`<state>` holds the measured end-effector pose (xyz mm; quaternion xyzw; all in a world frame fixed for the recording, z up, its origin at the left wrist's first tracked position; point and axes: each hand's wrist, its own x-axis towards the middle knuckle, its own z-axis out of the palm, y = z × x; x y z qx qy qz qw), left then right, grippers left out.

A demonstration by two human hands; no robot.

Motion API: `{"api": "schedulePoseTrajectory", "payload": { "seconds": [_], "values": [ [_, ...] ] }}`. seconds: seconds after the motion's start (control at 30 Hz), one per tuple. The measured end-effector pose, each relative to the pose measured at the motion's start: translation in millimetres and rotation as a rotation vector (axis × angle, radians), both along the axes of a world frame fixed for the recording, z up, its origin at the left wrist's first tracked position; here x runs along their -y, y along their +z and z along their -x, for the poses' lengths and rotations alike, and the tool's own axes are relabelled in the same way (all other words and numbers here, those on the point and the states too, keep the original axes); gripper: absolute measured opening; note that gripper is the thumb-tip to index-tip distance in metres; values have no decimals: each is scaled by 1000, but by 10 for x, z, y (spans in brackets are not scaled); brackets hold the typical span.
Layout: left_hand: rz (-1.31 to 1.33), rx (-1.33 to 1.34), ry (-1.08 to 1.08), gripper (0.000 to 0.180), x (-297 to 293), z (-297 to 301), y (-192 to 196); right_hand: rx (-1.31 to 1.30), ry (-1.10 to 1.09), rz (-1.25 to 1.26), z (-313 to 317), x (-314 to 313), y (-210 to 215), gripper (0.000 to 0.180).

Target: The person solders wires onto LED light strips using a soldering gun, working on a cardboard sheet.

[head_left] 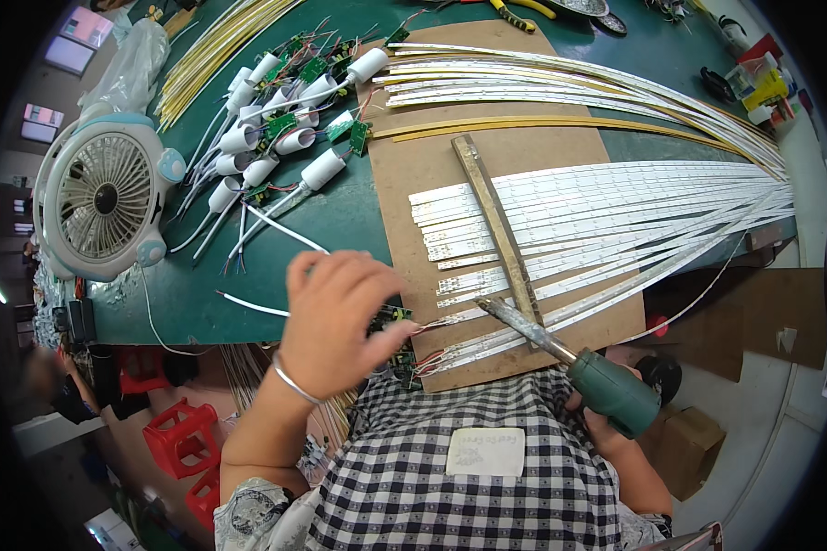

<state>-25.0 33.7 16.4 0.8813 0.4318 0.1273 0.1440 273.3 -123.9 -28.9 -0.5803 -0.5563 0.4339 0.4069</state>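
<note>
Your L hand (340,308) is at ctr of the frame, palm down, fingers bent and thumb out to the side, over the small green circuit boards (402,365) just below ctr. Can't tell if it's pinching one, b/c the fingertips are partly hidden. A white cable (253,303) runs in from ctr-left and ends behind that hand.

Your R hand (605,430), lower right of ctr, is wrapped round the green handle of the soldering iron (586,370), tho most of the hand is behind it. The iron slants w/ its tip up and left, nr ctr, above the white strips (597,209), close to the metal bar (496,225).

That bar lies across the strips, which fan from ctr out to the right edge, left ends on the brown board (400,230). Thin red wires (429,365) join the lowest strips nr the circuit boards.

Upper ctr-left: a pile of white sockets (322,170) w/ cables + more green boards. Far left: white-and-blue fan (106,197). Top of frame, right of ctr: yellow-handled pliers (515,14). Lower left: red stools (182,439).
</note>
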Motion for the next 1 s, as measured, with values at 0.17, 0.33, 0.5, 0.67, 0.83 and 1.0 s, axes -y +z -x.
{"api": "schedulePoseTrajectory", "payload": {
  "seconds": [0.17,0.33,0.5,0.67,0.83,1.0],
  "values": [
    [-5,14,-50,37,-44,362,-79,-160,-17,198,-59,30,-82,44],
    [252,0,-229,34,74,424,-66,-32,-58,179,-79,106,-152,58],
    [-7,15,-95,25,-332,455,150,-30,-21,95,-99,48,-209,57],
    [-188,35,396,28,-1218,155,-57,-149,-94,135,39,1,-65,56],
    [-196,-250,480,36,-1606,-105,-257,-105,-63,68,66,-5,-27,54],
    [44,149,414,25,-1522,3,-317,-154,-131,91,143,-69,34,53]
  ]
}}
